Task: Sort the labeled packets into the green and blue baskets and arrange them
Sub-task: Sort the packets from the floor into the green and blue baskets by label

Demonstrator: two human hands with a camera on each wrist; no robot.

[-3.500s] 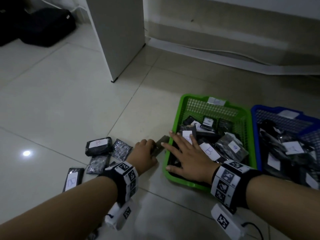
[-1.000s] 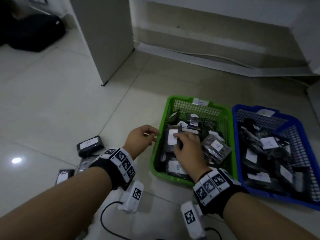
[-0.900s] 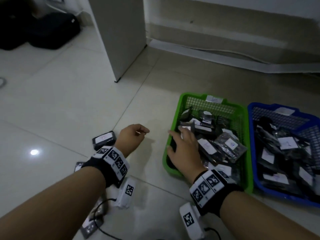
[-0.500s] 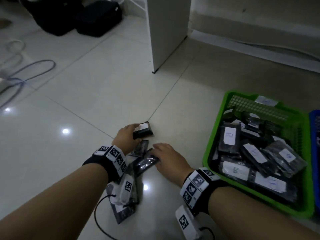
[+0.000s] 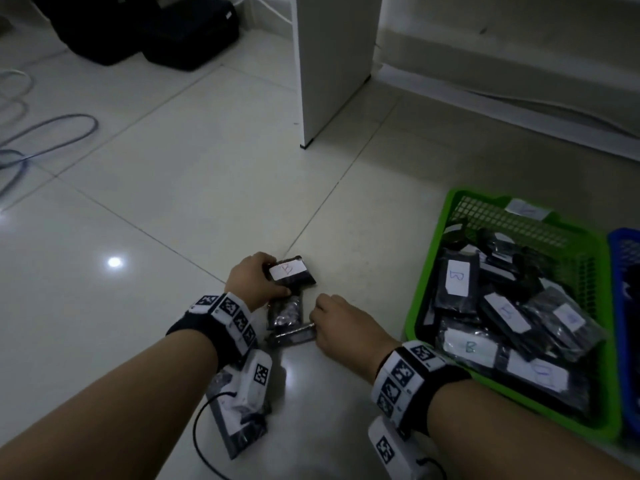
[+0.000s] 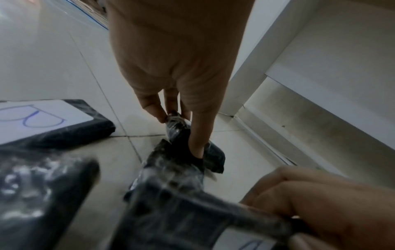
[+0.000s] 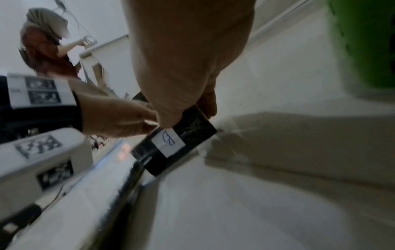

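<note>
Pale floor tiles are strewn with dark packets beside the green basket.
A B-labeled packet is gripped by the left hand; another packet is pinched by the right hand.

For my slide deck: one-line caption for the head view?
Both hands pick up packets beside the green basket.

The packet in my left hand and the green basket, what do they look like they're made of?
Packet gripped by the left hand: seemingly glossy clear plastic film around something dark, judging by crinkly highlights, with a matte white paper label marked B. Green basket: probably moulded rigid plastic, given its uniform colour and lattice walls.
</note>
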